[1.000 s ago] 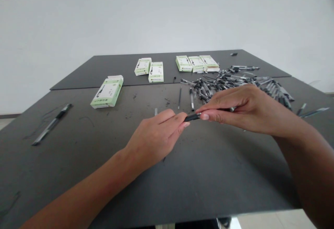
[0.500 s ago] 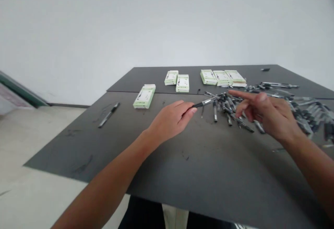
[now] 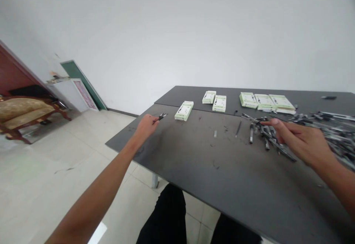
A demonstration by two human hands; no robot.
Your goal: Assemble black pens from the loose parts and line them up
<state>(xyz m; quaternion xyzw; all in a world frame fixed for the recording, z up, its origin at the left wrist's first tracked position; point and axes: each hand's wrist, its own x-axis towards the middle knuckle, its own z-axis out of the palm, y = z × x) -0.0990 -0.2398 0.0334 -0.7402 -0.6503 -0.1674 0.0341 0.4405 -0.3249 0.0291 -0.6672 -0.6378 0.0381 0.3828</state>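
Over the left part of the table, my left hand [image 3: 148, 126] is closed round black-and-clear pens [image 3: 162, 116], whose ends stick out past the fingers. How many it holds is hard to make out. My right hand [image 3: 303, 140] reaches over a loose heap of pens [image 3: 280, 148] on the right, index finger stretched forward. Its fingertip is at the heap's left end, touching or just above the pens; the lower fingers are partly hidden. A single pen [image 3: 251, 133] lies left of that fingertip.
A green-and-white pen box [image 3: 184, 111] lies right of my left hand. Two more boxes [image 3: 219, 103] and a row of three [image 3: 266, 102] lie farther back on the dark table [image 3: 194, 162]. More pens [image 3: 335, 133] spread rightward. A wooden sofa [image 3: 30, 114] stands far left.
My left hand has moved left, away from the heap, to about where a lone pen lay. My right hand has come down closer to the heap. The view has turned left.
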